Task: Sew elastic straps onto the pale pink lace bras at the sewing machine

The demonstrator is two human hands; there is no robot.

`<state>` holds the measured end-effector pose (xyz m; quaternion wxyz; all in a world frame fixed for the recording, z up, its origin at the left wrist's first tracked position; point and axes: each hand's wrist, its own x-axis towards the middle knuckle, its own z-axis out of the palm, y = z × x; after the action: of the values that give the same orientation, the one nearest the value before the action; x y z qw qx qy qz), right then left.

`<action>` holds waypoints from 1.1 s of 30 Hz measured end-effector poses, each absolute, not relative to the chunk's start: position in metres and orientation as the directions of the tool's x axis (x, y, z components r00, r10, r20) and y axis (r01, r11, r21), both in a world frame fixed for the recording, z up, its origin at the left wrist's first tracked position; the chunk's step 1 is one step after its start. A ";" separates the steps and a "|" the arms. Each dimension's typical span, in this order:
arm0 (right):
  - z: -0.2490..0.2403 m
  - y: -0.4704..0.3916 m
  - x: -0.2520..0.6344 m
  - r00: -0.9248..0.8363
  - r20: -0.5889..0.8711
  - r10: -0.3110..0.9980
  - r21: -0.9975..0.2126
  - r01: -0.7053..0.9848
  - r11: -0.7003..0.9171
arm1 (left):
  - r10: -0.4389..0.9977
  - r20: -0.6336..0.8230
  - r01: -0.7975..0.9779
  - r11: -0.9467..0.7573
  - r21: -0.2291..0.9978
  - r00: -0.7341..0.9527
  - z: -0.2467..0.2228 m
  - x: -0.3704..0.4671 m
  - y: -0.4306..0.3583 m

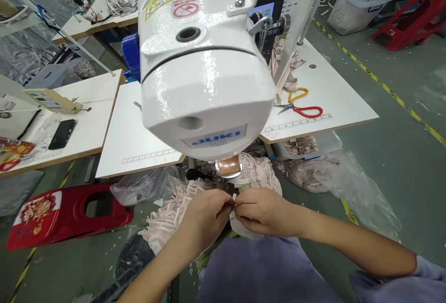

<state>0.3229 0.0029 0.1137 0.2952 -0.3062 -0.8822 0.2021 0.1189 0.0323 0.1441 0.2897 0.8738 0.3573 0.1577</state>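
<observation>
Both of my hands meet in front of my lap, just below the head of a white JUKI sewing machine [209, 94]. My left hand [209, 212] is closed in a pinch at the edge of a pale fabric piece [244, 228]. Beside it my right hand [259, 210] pinches the same pale piece, its fingertips nearly touching the left ones. Most of that piece is hidden behind the fingers. Beige lace fabric [259, 173] lies bunched beyond my hands, and more ruffled fabric [172, 214] hangs to the left.
Yellow-and-red-handled scissors [308, 110] lie on the right tabletop [334, 89]. Below it a clear bin [327, 145] holds beige strips, near a plastic bag [362, 191]. A red stool [69, 214] stands at left. A black phone [62, 134] lies on the neighbouring table.
</observation>
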 end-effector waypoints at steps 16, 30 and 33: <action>0.118 0.004 0.315 -0.288 0.356 0.889 -0.849 0.298 0.437 | 0.970 0.009 0.194 -0.058 0.979 0.243 0.114 0.151 0.012; 0.131 0.014 0.327 -0.180 0.111 0.977 -0.905 0.388 0.175 | 0.877 0.347 0.430 -0.468 0.772 0.333 0.127 0.137 0.022; 0.138 0.021 0.334 -0.195 0.163 0.967 -0.816 0.524 0.244 | 0.811 0.434 0.416 -0.577 0.702 0.392 0.137 0.135 0.021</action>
<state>0.3339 0.0210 0.1383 0.3514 -0.5280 -0.7060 0.3151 0.1348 0.0212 0.1371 0.2503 0.7958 0.3857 0.3942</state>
